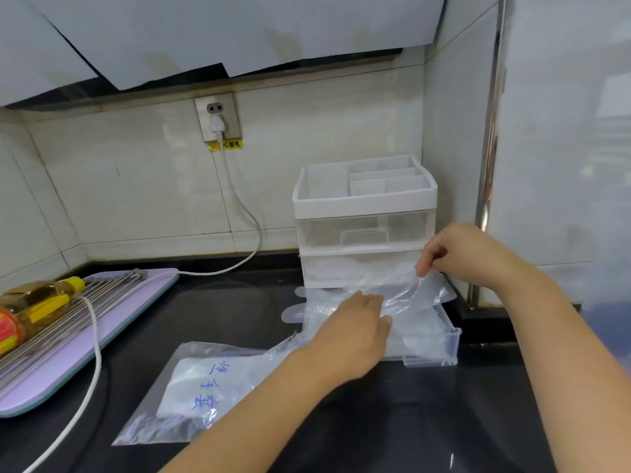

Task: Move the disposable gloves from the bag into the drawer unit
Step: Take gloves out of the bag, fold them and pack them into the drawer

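Black counter (392, 431), back right corner: clear drawer unit (365, 230) against the wall, upper drawer closed, bottom drawer (444, 339) pulled out toward the person. The bag (191, 390), with blue writing, lies flat on the counter left of the drawer; a white wad shows inside, so likely more to transfer. Disposable gloves (403, 298) sit as a loose film over the pulled-out drawer, with glove fingers hanging past its left edge. Left hand (351, 329) has its fingers curled onto the near-left part of the pile. Right hand (457, 257) pinches a raised flap of film between thumb and fingertips, just in front of the unit. Step in hand, as judged: settling the gloves into the drawer. To do it well: hold the pile down with the left hand, fold the raised flap inward and down, and tuck the overhanging fingers inside the walls. Film caught on the rim would probably jam the drawer when it is closed.
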